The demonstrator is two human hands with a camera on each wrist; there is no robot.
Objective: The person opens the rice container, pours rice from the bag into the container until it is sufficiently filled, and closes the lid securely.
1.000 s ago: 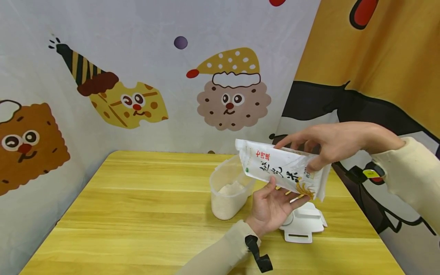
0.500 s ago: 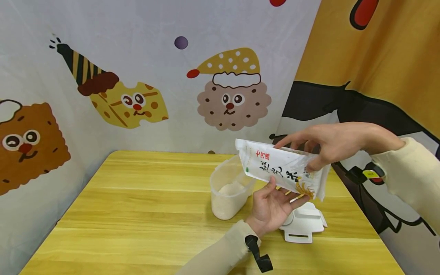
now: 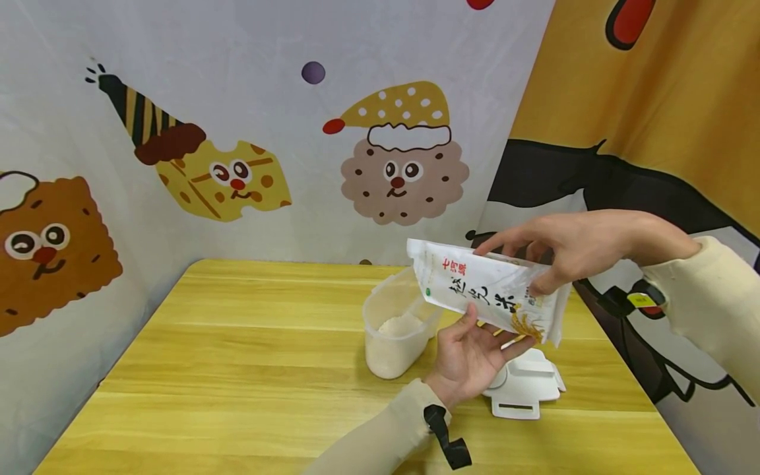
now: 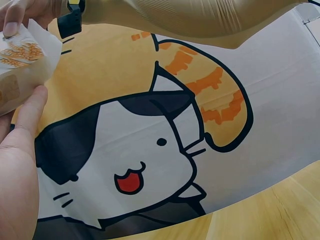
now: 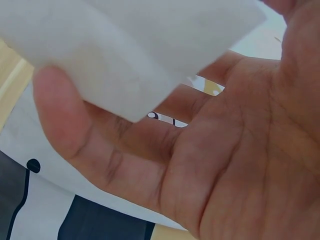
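A white rice bag with red and black lettering is held aslant between both hands, its left end over the clear plastic container. White rice lies inside that container. From below, my left hand supports the bag, thumb on its front and fingers beneath. My right hand grips the bag's right part from above, with the thumb on the printed face. In the right wrist view, fingers curl around the bag's plain white edge. The left wrist view catches just one end of the bag.
A white lid with a slotted tab lies on the wooden table, behind and below the left hand's fingers. Cartoon-printed cloth rises behind the table's far edge, and more cloth hangs along the right side.
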